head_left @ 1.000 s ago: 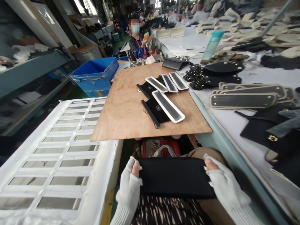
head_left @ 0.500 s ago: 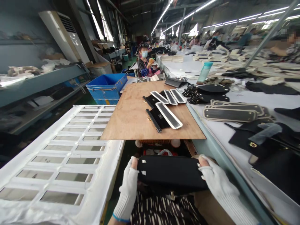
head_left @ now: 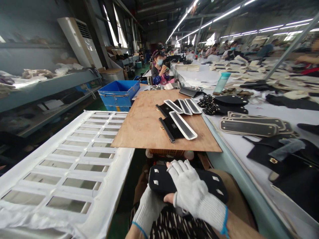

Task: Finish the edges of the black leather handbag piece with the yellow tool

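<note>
A black oblong piece (head_left: 209, 181) with white tabs near both ends lies over my lap. My right hand (head_left: 190, 187), in a white glove with bare fingertips, rests flat across its middle, fingers apart and thumb at the near edge. Under its left end is my left hand (head_left: 151, 207), gloved too, its fingers hidden beneath the piece. Ahead, on a wooden board (head_left: 139, 122), are black pieces with metal clasps (head_left: 174, 125) and white-edged strips (head_left: 183, 125).
A white slatted frame (head_left: 74, 166) stands at the left, with a blue bin (head_left: 119, 94) behind it. On the right table are trimmed oblong panels (head_left: 249, 126), black pieces (head_left: 266, 152) and a teal-capped bottle (head_left: 221, 83). A masked person (head_left: 160, 71) sits beyond the board.
My right hand has moved left from the piece's right end onto its top, uncovering the right tabs. My left hand has slid under the left end. The view has shifted slightly.
</note>
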A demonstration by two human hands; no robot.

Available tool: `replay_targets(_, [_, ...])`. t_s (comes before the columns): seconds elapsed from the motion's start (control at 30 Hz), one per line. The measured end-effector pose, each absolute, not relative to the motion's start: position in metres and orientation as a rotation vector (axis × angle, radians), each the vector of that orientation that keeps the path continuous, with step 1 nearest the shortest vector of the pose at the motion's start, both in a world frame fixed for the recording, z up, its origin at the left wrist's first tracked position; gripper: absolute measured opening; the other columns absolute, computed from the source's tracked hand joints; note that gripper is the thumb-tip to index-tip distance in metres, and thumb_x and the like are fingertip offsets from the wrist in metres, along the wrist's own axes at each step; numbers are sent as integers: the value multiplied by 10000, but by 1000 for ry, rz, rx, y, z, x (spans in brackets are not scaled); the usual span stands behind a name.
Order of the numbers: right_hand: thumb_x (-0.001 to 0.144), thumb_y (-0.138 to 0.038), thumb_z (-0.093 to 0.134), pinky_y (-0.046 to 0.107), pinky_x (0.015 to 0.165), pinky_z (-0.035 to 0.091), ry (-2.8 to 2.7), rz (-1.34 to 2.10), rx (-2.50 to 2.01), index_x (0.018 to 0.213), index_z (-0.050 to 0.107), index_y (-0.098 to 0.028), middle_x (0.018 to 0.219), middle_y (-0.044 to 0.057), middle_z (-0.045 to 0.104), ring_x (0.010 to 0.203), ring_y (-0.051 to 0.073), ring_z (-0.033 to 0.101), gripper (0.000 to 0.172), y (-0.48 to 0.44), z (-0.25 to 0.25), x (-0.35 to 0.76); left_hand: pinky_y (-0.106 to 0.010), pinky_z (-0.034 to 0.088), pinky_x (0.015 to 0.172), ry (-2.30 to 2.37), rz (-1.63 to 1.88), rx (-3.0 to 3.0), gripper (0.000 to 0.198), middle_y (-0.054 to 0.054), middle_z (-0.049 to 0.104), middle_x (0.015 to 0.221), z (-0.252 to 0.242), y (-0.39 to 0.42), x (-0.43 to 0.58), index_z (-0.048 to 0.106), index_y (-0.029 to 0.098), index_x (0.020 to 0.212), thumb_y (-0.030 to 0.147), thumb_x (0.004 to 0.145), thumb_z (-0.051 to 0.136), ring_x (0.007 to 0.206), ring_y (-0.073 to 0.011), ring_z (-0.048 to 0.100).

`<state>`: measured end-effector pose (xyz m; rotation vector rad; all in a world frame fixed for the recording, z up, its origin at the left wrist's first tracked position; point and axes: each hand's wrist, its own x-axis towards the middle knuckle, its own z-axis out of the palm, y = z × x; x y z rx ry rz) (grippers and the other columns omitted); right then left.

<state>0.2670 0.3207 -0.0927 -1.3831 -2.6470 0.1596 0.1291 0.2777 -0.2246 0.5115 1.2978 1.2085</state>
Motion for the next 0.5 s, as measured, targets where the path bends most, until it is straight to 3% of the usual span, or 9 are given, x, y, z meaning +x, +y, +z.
replay_targets(0.23, [633,-741,756,591,1116,345,-2672,149,-1406,1385,561,-61,1349,227,593,1179,399,539,1032,318,-87,268,-446,243,1204,1055,1221,403,863,-132,617,1393,-254,282,125,462,118,1467,627,784,330,1411,-324,422])
replay_targets(0.4, [664,-712,744,606,1150,293,-2675,208,-1430,1391,555,-56,1383,237,570,1235,404,518,998,317,-85,266,-483,234,1191,936,1292,378,764,-171,643,1338,-262,278,124,648,118,1293,628,772,417,1413,-369,402])
replay_targets(0.5, [612,-704,771,613,1157,282,-2723,254,-1445,1406,535,-42,1400,248,552,1257,414,505,1060,320,-81,267,-518,278,1153,842,1318,378,654,-183,675,1272,-266,274,126,714,134,1187,601,814,448,1403,-364,408])
